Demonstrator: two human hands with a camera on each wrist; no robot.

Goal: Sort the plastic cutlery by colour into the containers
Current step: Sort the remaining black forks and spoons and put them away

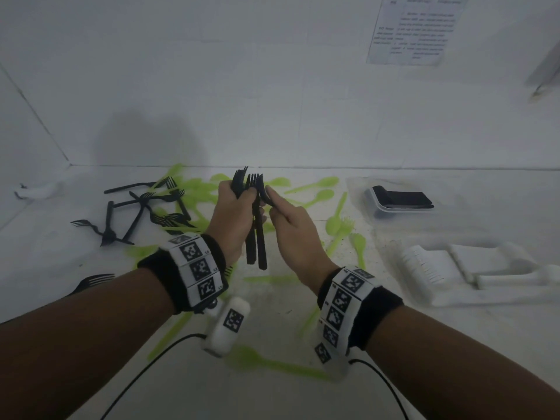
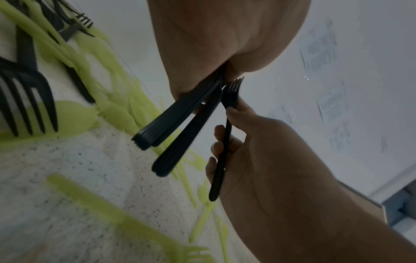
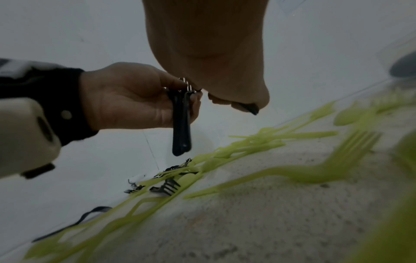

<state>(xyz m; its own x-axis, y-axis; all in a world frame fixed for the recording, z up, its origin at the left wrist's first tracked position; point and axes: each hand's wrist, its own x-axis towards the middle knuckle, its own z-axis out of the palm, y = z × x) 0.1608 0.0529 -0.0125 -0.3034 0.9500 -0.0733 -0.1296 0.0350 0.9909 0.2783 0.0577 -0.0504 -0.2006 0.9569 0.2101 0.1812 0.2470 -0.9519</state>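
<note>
Black forks gathered above the worktop

The left hand [image 1: 231, 207] grips a bundle of black plastic forks [image 1: 254, 225] upright; beside that grip, the right hand [image 1: 291, 225] pinches one more black plastic fork [image 2: 221, 154].

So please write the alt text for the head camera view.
The left hand grips a bundle of black forks upright while the right hand brings one more black fork to it, above a white table strewn with green cutlery.
</note>
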